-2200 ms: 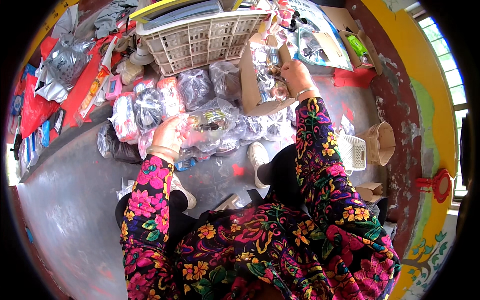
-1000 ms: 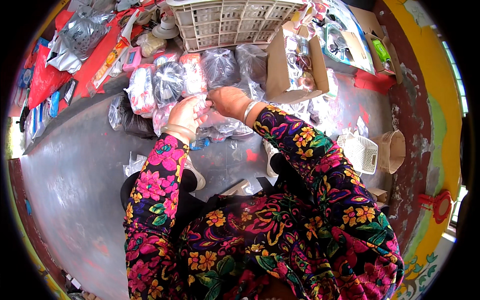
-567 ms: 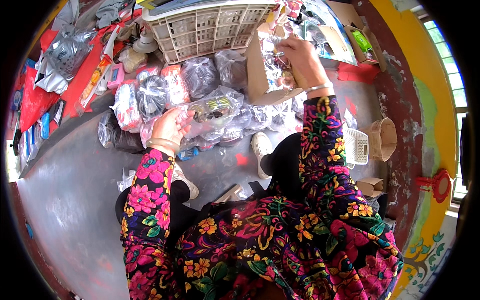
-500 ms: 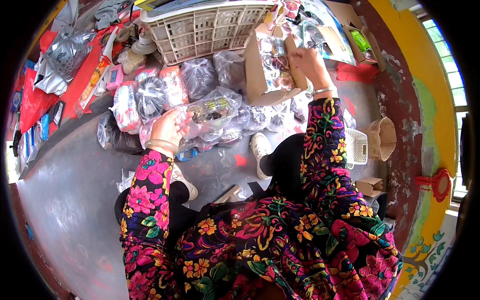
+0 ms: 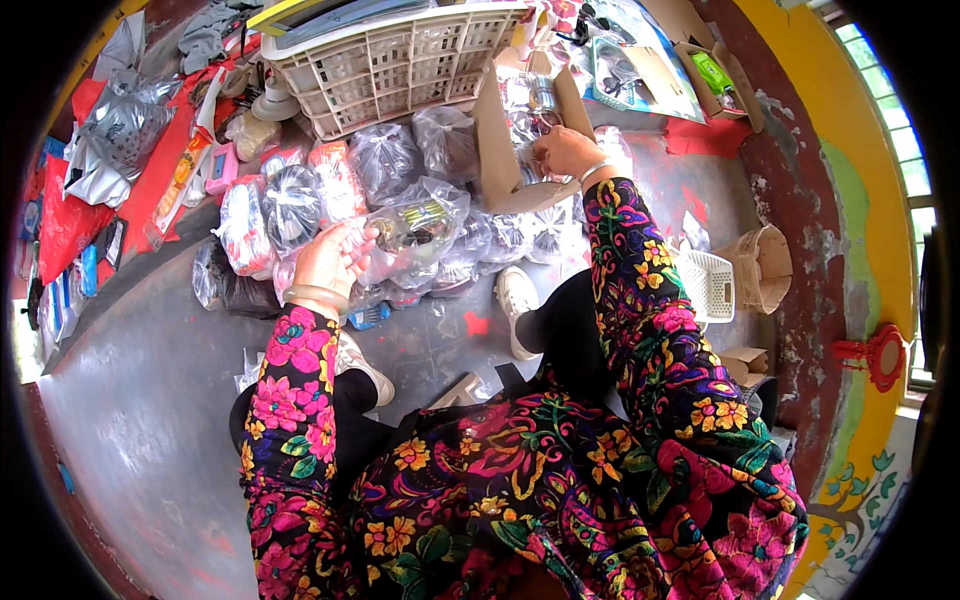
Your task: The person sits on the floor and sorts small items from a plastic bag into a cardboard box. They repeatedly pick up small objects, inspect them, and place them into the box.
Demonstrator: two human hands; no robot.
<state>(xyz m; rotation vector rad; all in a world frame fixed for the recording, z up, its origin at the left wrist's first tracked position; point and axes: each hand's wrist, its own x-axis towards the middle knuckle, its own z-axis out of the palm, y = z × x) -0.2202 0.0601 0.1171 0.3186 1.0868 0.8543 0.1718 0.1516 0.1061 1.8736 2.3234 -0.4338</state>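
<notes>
My left hand (image 5: 328, 264) has its fingers closed on the edge of a clear plastic bag (image 5: 418, 232). Inside that bag lie small items, some yellow-green and some dark. My right hand (image 5: 570, 153) reaches into an open cardboard box (image 5: 492, 140) with its fingers bent together; what they grip, if anything, is hidden. Small wrapped packs (image 5: 534, 94) fill the box, which rests among several tied plastic bags (image 5: 385, 160).
A large cream plastic crate (image 5: 400, 70) stands behind the bags. On the right are a small white basket (image 5: 708, 285) and a brown paper container (image 5: 765, 265). Silver and red bags (image 5: 120, 130) lie at the far left. My white shoes (image 5: 517, 305) are below the bags.
My right hand has moved left and down from above the box's right side into the box. My left hand stays at the clear bag. The view has shifted slightly.
</notes>
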